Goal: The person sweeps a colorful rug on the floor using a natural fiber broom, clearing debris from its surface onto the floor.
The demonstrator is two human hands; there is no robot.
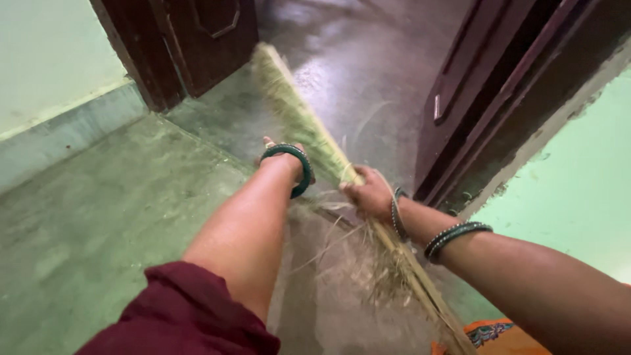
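A grey-green cement floor (98, 217) runs out through a doorway framed by dark brown double doors (210, 33), and across it my grass broom (309, 125) lies on a long diagonal, brush end far up and to the left in the doorway, bound handle end coming back low to the right, past my arms. My right hand (371, 196) is clenched around the shaft at mid-length, where loose straw frays out. My left hand (284, 158) reaches further up the broom, nearer the brush; it is mostly hidden behind my own wrist and its green bangles (294, 164), so I cannot tell whether it grips the broom or only rests against it. The brush tip blurs into the shiny floor beyond, and the handle's end is cut off at the lower edge beside a scrap of orange cloth (490, 335).
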